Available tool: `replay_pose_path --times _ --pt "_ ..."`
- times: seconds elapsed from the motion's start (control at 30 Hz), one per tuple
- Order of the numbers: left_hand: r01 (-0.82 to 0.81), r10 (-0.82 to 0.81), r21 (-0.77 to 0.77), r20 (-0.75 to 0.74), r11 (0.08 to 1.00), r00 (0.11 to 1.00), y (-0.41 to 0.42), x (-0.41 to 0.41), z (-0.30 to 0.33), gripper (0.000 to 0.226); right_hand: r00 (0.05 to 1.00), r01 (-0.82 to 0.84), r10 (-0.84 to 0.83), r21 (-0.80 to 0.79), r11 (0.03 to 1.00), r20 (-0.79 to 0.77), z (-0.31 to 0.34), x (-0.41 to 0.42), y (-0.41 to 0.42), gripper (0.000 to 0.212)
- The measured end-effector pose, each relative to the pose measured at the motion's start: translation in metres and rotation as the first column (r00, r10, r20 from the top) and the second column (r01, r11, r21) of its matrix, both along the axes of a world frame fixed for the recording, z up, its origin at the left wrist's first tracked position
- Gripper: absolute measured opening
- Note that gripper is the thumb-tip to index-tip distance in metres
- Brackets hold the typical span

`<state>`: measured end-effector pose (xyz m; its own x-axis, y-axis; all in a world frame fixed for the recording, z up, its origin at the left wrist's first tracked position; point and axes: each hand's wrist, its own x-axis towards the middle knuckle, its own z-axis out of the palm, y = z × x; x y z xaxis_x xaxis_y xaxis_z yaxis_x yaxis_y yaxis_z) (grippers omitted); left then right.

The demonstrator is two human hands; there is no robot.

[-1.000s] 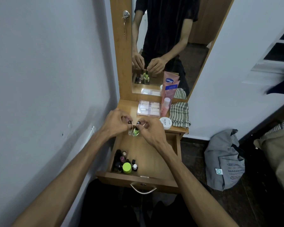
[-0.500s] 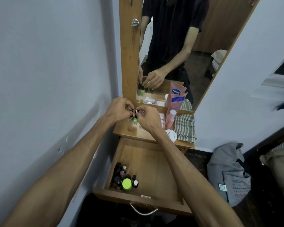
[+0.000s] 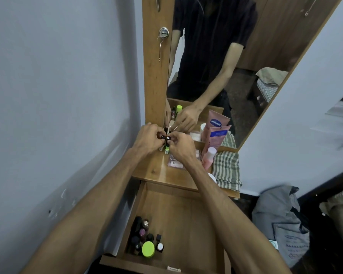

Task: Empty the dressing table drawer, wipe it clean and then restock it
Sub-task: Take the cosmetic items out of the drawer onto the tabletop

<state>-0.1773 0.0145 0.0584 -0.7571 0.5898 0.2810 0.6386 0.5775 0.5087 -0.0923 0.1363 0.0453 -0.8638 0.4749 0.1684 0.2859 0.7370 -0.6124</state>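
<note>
Our open drawer (image 3: pixel 186 224) holds a cluster of small bottles (image 3: pixel 145 240) in its front left corner. Our left hand (image 3: pixel 147 138) and right hand (image 3: pixel 181 144) each pinch closed on a small dark-capped bottle (image 3: pixel 165 145) at the tabletop (image 3: pixel 152 171) by the mirror.

A home bedroom, by the look of it: tall wood-framed mirror (image 3: pixel 236 56) above a wooden dressing-table worktop (image 3: pixel 156 173), pink lotion tube (image 3: pixel 216 139), open wooden drawer (image 3: pixel 182 224) holding small cosmetic bottles (image 3: pixel 145 240).

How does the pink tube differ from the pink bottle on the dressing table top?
The pink tube is taller, flat and carries a blue label; the pink bottle is shorter, rounded and has a white cap. The tube stands behind the bottle, nearer the mirror. Both are pink and upright.
</note>
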Motion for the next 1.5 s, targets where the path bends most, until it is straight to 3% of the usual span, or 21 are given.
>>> replay_pose_path --times 0.17,0.43,0.8,0.97,1.17,1.5 --pt "-0.004 0.004 0.019 -0.013 1.0 1.0 0.006 -0.004 -0.006 0.023 0.999 0.016 -0.016 -0.003 1.0 -0.044 -0.004 -0.003 0.004 0.024" --pt "-0.025 0.025 0.013 -0.021 1.0 0.999 0.002 -0.002 -0.01 0.034 0.995 0.025 -0.033 -0.08 0.996 -0.093 -0.005 0.007 0.003 0.04" --pt "-0.042 0.041 0.103 0.015 0.994 0.999 -0.03 0.024 -0.007 0.013 0.982 -0.008 -0.002 -0.054 0.999 -0.186 0.001 0.044 -0.017 0.016" --pt "-0.002 -0.004 0.031 0.162 1.0 0.987 -0.05 0.059 -0.006 0.015 0.989 -0.148 0.145 -0.102 0.984 -0.036 -0.007 0.074 -0.03 0.012" --pt "0.142 -0.091 -0.119 0.362 0.983 0.928 -0.085 0.112 -0.018 0.008 0.926 -0.339 0.355 -0.134 0.931 0.13 -0.025 0.124 -0.053 0.006" --pt "0.277 -0.125 -0.318 0.426 0.907 0.896 -0.129 0.18 -0.038 0.01 0.848 -0.379 0.444 -0.255 0.89 0.29 -0.056 0.197 -0.087 0.009"
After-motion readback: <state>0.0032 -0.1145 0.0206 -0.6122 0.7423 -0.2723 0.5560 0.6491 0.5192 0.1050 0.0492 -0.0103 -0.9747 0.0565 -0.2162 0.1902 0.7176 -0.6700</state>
